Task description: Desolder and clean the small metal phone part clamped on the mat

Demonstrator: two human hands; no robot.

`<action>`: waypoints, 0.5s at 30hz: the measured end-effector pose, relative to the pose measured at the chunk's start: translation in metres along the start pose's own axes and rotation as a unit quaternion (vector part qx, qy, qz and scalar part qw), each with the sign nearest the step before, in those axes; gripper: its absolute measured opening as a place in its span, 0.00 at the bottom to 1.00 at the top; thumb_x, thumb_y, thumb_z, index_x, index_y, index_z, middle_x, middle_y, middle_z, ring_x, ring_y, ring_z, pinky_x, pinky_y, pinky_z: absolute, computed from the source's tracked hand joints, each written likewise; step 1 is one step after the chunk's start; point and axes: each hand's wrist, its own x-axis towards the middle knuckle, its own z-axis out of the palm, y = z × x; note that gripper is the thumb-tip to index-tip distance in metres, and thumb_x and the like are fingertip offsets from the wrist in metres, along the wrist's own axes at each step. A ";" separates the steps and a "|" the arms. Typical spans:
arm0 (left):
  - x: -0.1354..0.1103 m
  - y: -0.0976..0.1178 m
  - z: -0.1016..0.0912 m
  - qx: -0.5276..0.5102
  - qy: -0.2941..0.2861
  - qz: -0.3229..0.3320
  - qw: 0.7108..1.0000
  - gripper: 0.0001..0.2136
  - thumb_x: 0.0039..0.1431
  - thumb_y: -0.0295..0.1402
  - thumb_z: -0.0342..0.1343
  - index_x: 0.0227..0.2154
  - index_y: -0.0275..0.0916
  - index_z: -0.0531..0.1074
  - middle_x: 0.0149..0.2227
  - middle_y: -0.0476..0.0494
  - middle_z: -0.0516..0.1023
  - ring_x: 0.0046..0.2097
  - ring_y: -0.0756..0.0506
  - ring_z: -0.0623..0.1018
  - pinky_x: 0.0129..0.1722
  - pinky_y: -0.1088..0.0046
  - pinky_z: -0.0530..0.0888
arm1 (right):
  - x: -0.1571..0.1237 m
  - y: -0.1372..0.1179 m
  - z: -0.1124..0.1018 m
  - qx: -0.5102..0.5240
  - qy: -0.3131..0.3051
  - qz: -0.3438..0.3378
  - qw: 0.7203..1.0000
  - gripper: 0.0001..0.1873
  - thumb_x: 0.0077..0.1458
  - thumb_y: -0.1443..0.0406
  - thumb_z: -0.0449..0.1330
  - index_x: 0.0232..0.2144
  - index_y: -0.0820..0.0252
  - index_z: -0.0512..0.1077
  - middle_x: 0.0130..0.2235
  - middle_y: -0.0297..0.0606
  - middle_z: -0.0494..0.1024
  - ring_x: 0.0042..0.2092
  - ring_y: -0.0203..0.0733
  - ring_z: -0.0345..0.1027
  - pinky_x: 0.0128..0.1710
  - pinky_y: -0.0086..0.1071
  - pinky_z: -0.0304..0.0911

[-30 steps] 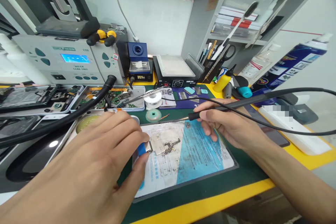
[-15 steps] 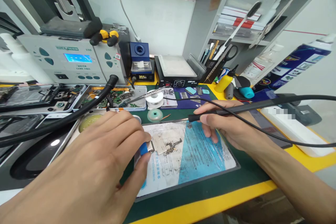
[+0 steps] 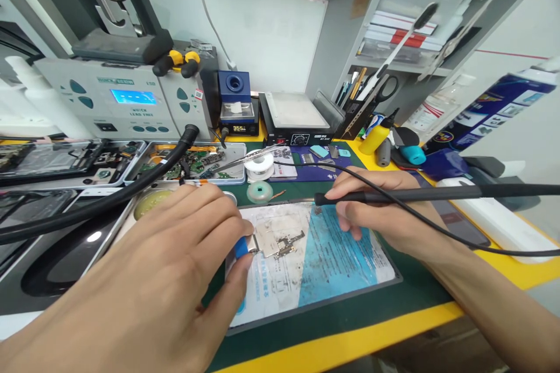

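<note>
A small phone circuit board (image 3: 284,245) is seen over the printed work mat (image 3: 280,297), just beyond the left fingertips; whether it is laid flat or held slightly raised cannot be told. By the left hand (image 3: 175,256), a blue-and-metal piece (image 3: 240,247) at the board's near end is pinched, thumb and fingers nearly closed; how the 2 are joined is hidden. By the right hand (image 3: 376,221), a soldering iron (image 3: 350,196) is gripped pen-like, fingers curled. The board is judged light, stiff and brittle, best held by its edges, with its tiny parts left unpressed.
</note>
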 end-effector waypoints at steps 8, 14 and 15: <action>0.002 -0.002 -0.001 0.001 -0.008 -0.003 1.000 0.06 0.68 0.33 0.56 0.46 0.45 0.73 0.44 0.44 0.76 0.49 0.41 0.73 0.53 0.54 0.67 | -0.001 0.001 -0.002 0.001 -0.022 -0.032 0.999 0.13 0.47 0.73 0.69 0.28 0.50 0.88 0.36 0.37 0.76 0.28 0.39 0.73 0.19 0.32 0.71; -0.001 -0.002 0.001 0.000 0.003 0.002 1.000 0.06 0.68 0.33 0.56 0.46 0.44 0.73 0.44 0.44 0.76 0.48 0.41 0.73 0.53 0.54 0.67 | -0.001 0.004 -0.007 0.015 -0.031 -0.037 0.999 0.13 0.46 0.73 0.68 0.28 0.49 0.88 0.35 0.36 0.75 0.28 0.39 0.73 0.20 0.33 0.72; -0.001 -0.001 0.001 0.000 0.000 -0.001 1.000 0.06 0.68 0.33 0.55 0.46 0.44 0.73 0.44 0.44 0.76 0.48 0.41 0.73 0.53 0.54 0.67 | -0.001 0.004 -0.007 0.019 -0.030 -0.034 0.999 0.13 0.46 0.74 0.69 0.28 0.49 0.88 0.35 0.36 0.75 0.27 0.38 0.73 0.20 0.33 0.72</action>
